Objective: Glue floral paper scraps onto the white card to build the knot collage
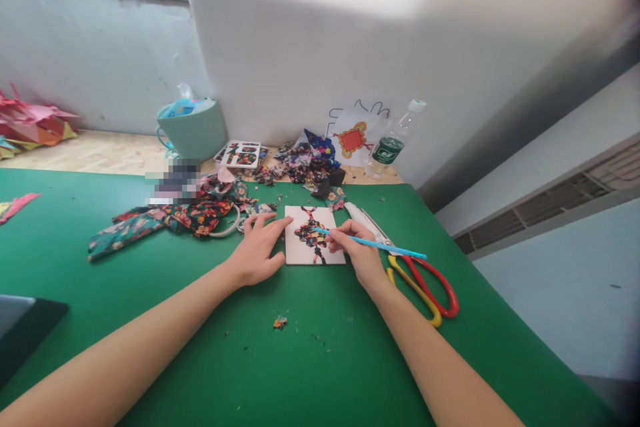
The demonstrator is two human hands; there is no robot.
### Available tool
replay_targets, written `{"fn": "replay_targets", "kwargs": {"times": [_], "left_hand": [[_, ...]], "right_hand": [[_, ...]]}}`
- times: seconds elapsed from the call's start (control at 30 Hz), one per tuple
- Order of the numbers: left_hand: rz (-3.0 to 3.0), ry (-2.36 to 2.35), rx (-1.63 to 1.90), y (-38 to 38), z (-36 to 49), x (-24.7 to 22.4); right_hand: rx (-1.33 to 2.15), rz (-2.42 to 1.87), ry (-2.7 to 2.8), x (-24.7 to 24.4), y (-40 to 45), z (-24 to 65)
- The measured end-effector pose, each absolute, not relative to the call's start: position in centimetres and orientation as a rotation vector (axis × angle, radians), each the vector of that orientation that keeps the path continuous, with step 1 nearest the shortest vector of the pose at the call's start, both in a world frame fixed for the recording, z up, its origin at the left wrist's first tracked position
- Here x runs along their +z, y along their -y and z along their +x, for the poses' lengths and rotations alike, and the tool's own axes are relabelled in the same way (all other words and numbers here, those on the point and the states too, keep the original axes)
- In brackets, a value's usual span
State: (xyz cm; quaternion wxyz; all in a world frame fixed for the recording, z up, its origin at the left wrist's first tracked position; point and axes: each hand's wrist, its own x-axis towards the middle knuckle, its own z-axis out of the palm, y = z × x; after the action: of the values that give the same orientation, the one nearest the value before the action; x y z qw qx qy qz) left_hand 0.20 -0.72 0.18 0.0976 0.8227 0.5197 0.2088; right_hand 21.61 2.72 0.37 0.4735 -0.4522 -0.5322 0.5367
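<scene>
A white square board (pixel 295 250) lies flat on the green tabletop, with a knot-like figure of dark floral fabric (pixel 309 235) across its middle. My right hand (pixel 361 255) grips a slim light-blue stick (pixel 395 249), its tip at the fabric figure; I cannot make out what kind of tool it is. At the board's left edge rests my left hand (pixel 261 248), fingers spread, holding nothing. Right of my right hand lie large scissors (pixel 423 283) with one red and one yellow handle. A white tube-like object (pixel 355 213) sits beside their blades.
Floral cloth scraps (pixel 200 210) and a pale ring (pixel 227 227) lie at left. Behind stand a teal cup (pixel 193 130), a patterned card (pixel 242 155), more scraps (pixel 310 160), a drawing (pixel 353 140) and a plastic bottle (pixel 393 147). A small fabric bit (pixel 280 322) lies in front.
</scene>
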Motion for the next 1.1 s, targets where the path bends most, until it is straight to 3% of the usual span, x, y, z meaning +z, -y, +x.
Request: {"fn": "replay_targets", "kwargs": {"times": [0.67, 0.97, 1.1], "left_hand": [[2.403, -1.637, 0.645, 0.3, 0.3, -0.5], [2.412, -1.575, 0.627, 0.5, 0.3, -0.1], [2.453, -1.55, 0.607, 0.7, 0.4, 0.2]], "right_hand": [[1.285, -1.178, 1.113, -0.1, -3.4, 22.1], [1.209, -1.13, 1.365, 0.8, -2.6, 21.7], [1.367, -1.086, 1.518, 1.2, -1.6, 21.0]]}}
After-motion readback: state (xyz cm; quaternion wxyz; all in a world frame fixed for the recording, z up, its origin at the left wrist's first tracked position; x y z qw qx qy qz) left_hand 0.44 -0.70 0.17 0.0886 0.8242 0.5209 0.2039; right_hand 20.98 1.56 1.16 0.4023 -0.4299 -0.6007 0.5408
